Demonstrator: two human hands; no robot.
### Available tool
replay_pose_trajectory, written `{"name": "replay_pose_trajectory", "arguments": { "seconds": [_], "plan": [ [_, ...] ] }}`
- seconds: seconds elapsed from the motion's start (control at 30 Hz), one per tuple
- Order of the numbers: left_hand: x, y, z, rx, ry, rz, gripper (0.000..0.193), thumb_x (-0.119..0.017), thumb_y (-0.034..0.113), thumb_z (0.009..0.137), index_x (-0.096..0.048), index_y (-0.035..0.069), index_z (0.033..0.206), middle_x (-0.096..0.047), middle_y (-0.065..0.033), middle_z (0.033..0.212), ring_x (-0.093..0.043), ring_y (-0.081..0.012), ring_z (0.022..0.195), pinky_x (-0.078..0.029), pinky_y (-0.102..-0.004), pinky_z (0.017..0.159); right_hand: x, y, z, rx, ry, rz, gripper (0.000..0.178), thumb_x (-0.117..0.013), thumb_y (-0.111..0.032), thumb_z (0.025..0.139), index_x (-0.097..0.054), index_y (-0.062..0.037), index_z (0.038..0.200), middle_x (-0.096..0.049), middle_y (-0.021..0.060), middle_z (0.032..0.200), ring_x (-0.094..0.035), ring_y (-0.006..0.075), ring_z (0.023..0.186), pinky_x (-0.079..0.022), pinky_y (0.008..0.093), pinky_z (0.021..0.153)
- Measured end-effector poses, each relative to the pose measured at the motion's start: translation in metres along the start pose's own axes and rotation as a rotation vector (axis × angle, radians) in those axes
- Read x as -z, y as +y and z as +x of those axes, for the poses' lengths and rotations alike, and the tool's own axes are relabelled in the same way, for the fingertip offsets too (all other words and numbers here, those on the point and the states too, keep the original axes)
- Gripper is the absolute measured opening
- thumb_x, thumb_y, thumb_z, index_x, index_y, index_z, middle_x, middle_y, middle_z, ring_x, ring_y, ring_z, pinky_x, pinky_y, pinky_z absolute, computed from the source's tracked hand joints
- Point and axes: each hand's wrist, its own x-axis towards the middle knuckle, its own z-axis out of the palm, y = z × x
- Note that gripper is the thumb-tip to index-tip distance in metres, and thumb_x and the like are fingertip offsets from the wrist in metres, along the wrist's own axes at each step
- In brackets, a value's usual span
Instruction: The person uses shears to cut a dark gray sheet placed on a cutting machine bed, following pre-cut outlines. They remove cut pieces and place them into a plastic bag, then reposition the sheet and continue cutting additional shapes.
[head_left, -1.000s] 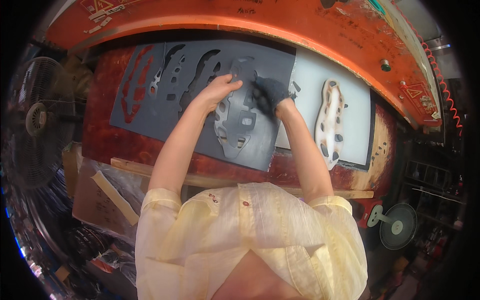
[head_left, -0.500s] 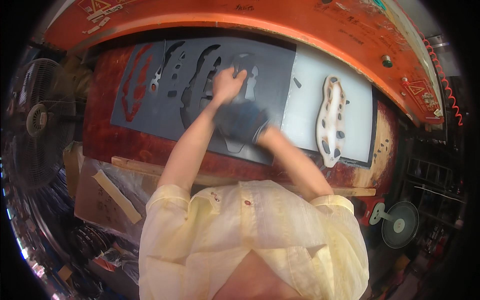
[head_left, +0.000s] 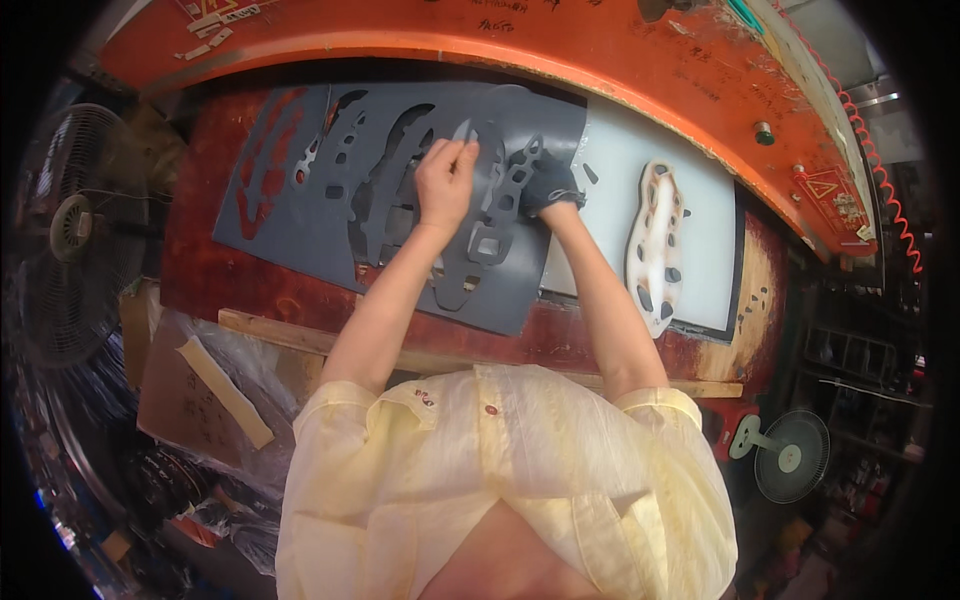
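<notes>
My bare left hand (head_left: 446, 186) is closed over the middle of a dark grey sheet (head_left: 318, 225) with long curved cut-outs. What its fingers hold, if anything, is hidden. A pale pointed shape (head_left: 464, 130) shows just beyond its fingertips. My right hand (head_left: 550, 184), in a dark glove, is closed at the right part of the sheet. Its fingers are on a narrow grey perforated strip (head_left: 517, 176) with several holes. Whether this strip is fully loose from the sheet I cannot tell.
An orange machine beam (head_left: 450, 55) spans the far side. On the white board (head_left: 605, 225) to the right lies a long pale cutting die (head_left: 655, 245) with dark bits in it. A wooden strip (head_left: 275, 333) edges the red table (head_left: 190, 235). Fans (head_left: 790, 458) stand on both sides.
My right hand has moved right and away from my left hand, which it overlapped before. The sheet has shifted slightly, and more openings show in its right part.
</notes>
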Motion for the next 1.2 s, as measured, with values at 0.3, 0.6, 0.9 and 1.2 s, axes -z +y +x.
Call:
{"name": "replay_pose_trajectory", "arguments": {
  "seconds": [0.3, 0.6, 0.9, 1.2],
  "plan": [
    [0.1, 0.086, 0.0, 0.137, 0.273, -0.841, 0.027, -0.045, 0.028, 0.098, -0.052, 0.002, 0.097, -0.043, 0.0014, 0.063, -0.034, -0.0053, 0.045, -0.022, -0.0203, 0.037, 0.025, -0.038, 0.022, -0.384, -0.344, 0.413, 0.029, -0.045, -0.02, 0.089, -0.063, -0.0059, 0.106, -0.062, 0.0135, 0.112, -0.059, 0.0312, 0.101, -0.047, 0.0357, 0.087],
    [0.092, -0.015, -0.045, 0.736, 0.091, -0.486, 0.044, -0.052, 0.029, 0.095, -0.045, 0.005, 0.131, -0.056, -0.0048, 0.11, -0.055, -0.0138, 0.097, -0.047, -0.026, 0.076, 0.022, -0.027, -0.054, 0.047, -0.171, 0.605, 0.026, -0.047, -0.016, 0.093, -0.063, 0.0004, 0.106, -0.065, 0.0123, 0.105, -0.06, 0.0222, 0.101, -0.044, 0.0325, 0.093],
    [0.111, -0.011, -0.081, 0.711, -0.259, -0.268, 0.057, -0.064, 0.024, 0.088, -0.04, -0.002, 0.133, -0.061, -0.0053, 0.086, -0.051, -0.0069, 0.064, -0.041, -0.0199, 0.053, 0.05, -0.086, -0.079, -0.569, -0.284, 0.746, 0.025, -0.063, -0.023, 0.083, -0.063, -0.0056, 0.1, -0.065, 0.0135, 0.098, -0.063, 0.0282, 0.092, -0.049, 0.0364, 0.081],
    [0.103, -0.009, -0.094, 0.808, -0.317, -0.323, 0.026, -0.052, 0.021, 0.095, -0.059, -0.002, 0.106, -0.061, -0.0036, 0.079, -0.057, -0.0071, 0.068, -0.044, -0.0208, 0.059, 0.044, -0.132, -0.064, 0.104, -0.099, 0.223, 0.051, -0.069, -0.021, 0.067, -0.056, -0.0102, 0.115, -0.058, 0.0118, 0.117, -0.062, 0.0317, 0.086, -0.05, 0.0412, 0.075]
  ]
}}
